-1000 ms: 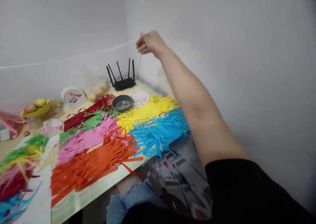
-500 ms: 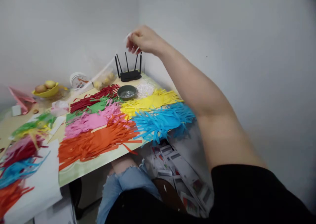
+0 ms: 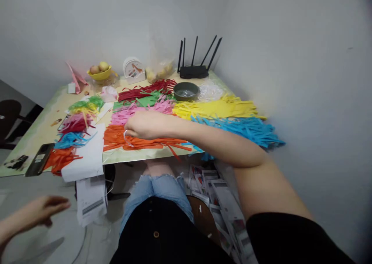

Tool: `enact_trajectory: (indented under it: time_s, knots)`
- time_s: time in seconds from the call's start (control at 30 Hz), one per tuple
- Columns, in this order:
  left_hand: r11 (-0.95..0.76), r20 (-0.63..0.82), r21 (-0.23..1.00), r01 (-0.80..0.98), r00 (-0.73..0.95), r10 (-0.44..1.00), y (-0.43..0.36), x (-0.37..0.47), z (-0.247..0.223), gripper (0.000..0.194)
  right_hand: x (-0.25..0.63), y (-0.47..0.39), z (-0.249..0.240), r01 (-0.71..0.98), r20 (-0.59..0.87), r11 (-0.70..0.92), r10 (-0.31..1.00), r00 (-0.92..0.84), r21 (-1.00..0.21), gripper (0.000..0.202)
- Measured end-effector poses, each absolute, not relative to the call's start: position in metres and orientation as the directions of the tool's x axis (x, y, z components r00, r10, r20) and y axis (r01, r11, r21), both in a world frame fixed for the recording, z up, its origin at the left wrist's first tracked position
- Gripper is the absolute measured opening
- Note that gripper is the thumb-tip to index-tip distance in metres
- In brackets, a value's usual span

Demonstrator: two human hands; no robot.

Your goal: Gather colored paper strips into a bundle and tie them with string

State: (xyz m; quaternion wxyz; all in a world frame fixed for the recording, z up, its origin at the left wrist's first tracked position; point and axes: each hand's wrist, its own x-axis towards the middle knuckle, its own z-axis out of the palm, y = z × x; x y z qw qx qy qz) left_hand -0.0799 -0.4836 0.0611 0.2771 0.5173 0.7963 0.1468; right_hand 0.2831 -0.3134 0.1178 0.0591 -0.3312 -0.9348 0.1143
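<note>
My right hand [image 3: 147, 125] is closed on a thin white strip [image 3: 128, 138], above the orange fringed paper [image 3: 116, 137]. My left hand [image 3: 48, 209], a little blurred, hangs off the table's front edge at the lower left, fingers apart and holding nothing. Pink [image 3: 119, 114], green [image 3: 151, 99], dark red [image 3: 148, 89], yellow [image 3: 215, 107] and blue [image 3: 247, 130] fringed papers lie side by side on the table. Farther left, tufts in several colours, one of them blue [image 3: 69, 139], lie beside and partly on a white sheet [image 3: 87, 155].
A grey-green bowl [image 3: 186, 91] stands before a black router [image 3: 194, 72]. A yellow fruit bowl [image 3: 100, 74] and a pink stand [image 3: 76, 78] are at the back left. A phone [image 3: 40, 160] lies near the front edge. Printed papers [image 3: 223, 202] cover the floor below.
My right hand has come down from in front of the wall to the orange paper, still with the white strip. My left hand has entered at the lower left. The view has turned left.
</note>
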Motion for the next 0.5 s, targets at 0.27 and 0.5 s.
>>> enact_trajectory:
  time_s: [0.27, 0.5]
  knots:
    - [-0.110, -0.001, 0.897, 0.428, 0.250, 0.968, -0.344, 0.068, 0.094, 0.050, 0.267, -0.306, 0.112, 0.580, 0.100, 0.713, 0.660, -0.744, -0.394, 0.019]
    - [0.083, -0.237, 0.944, 0.319, 0.484, 0.843, -0.263, 0.145, 0.047, 0.050, 0.359, -0.238, 0.057, 0.424, 0.064, 0.583, 0.635, -0.769, -0.693, 0.017]
